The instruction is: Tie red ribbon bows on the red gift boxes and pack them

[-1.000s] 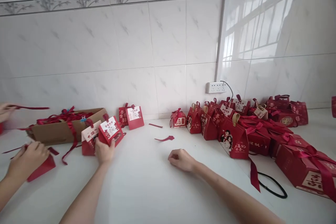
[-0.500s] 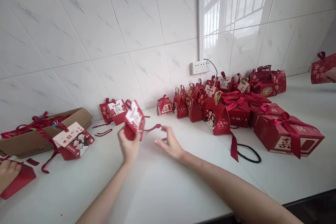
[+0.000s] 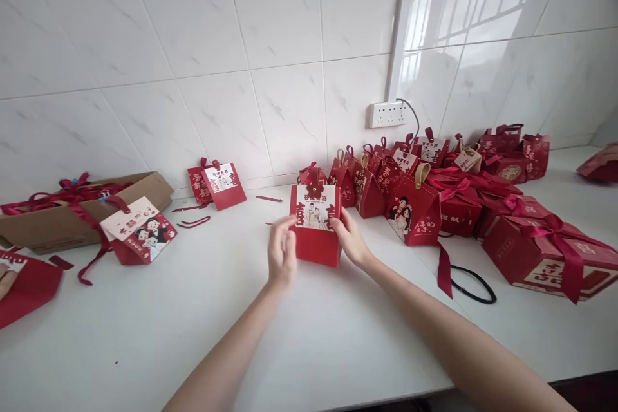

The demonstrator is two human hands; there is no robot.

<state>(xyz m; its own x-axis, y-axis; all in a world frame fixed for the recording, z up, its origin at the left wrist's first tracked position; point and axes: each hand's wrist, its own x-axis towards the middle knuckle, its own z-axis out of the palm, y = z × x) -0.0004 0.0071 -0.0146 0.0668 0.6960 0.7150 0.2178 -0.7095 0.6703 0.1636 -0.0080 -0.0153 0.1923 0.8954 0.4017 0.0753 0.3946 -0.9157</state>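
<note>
I hold a small red gift box [image 3: 315, 225] with a white picture label upright on the white counter [image 3: 159, 335], one hand on each side. My left hand [image 3: 281, 253] grips its left edge with curled fingers. My right hand [image 3: 351, 239] grips its right edge. A similar red box [image 3: 140, 238] lies tilted to the left, and another pair [image 3: 217, 184] leans by the wall.
A cardboard box [image 3: 58, 226] full of red ribbons sits at the left. A crowd of red gift boxes [image 3: 434, 206] and larger ribboned boxes [image 3: 550, 251] fills the right. Another person's hand with a red box [image 3: 24, 286] is at far left. A black cable [image 3: 476, 286] runs from a wall socket [image 3: 386, 114].
My left hand carried the box from the left to the centre and set it upright. My right hand rose off the counter and took its right side. The view swung right.
</note>
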